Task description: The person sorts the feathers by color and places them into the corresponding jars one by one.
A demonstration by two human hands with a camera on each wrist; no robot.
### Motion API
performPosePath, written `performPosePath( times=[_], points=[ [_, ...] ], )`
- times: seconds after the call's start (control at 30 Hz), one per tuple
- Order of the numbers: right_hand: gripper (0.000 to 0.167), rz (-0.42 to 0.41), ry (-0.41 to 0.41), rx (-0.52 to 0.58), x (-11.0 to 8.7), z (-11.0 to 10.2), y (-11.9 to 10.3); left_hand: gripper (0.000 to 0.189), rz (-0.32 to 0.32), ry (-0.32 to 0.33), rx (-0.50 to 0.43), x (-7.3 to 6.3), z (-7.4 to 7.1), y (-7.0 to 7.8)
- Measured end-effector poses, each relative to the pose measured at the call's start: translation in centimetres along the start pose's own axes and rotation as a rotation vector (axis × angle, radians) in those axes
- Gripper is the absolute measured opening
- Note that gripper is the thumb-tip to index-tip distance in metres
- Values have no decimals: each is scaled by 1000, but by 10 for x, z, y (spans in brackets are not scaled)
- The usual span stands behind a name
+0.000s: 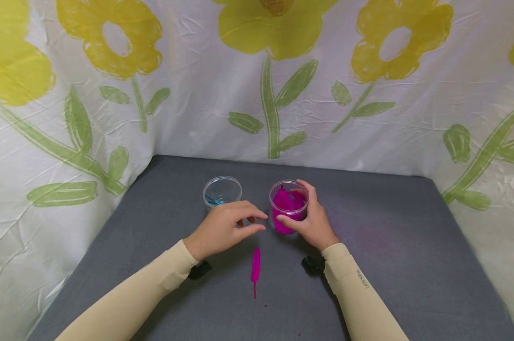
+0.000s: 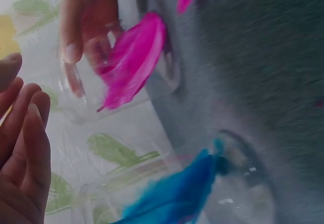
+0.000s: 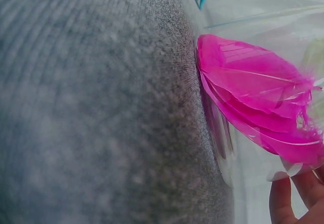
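Note:
My right hand point(image 1: 316, 225) grips a clear plastic cup point(image 1: 272, 201) round its right side, thumb in front. Magenta feathers point(image 3: 253, 92) fill much of this cup, which stands on the grey table. Between the two cups is my left hand point(image 1: 224, 227), thumb and fingertips apart and nothing between them. Partly hidden behind that hand stands a second clear cup point(image 1: 222, 178). It holds blue feathers point(image 2: 174, 193), best seen in the left wrist view. A single magenta feather point(image 1: 255, 265) lies on the table between my forearms, its quill toward me.
Grey cloth covers the table point(image 1: 393, 284). A white curtain point(image 1: 188, 118) with yellow flowers hangs along its back and sides. Black wrist devices point(image 1: 312, 265) sit under both sleeves. Tiny dark specks lie near the loose feather.

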State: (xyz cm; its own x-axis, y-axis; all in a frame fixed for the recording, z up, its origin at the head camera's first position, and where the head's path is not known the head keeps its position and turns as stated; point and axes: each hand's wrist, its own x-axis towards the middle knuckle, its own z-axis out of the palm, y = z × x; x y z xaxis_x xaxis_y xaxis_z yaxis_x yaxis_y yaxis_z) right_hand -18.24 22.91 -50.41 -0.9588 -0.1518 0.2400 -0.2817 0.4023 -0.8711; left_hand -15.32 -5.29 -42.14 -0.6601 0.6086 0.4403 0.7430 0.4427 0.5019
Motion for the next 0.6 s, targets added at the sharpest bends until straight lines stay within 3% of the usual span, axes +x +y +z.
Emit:
performPosePath(
  times=[0.27,0.6],
  points=[
    [105,1,0,5,0,0,-2,24,67,-98,7,-27,7,-4],
    [105,8,-2,9,-1,0,-4,24,134,-182,61,-45,10,-10]
  ],
)
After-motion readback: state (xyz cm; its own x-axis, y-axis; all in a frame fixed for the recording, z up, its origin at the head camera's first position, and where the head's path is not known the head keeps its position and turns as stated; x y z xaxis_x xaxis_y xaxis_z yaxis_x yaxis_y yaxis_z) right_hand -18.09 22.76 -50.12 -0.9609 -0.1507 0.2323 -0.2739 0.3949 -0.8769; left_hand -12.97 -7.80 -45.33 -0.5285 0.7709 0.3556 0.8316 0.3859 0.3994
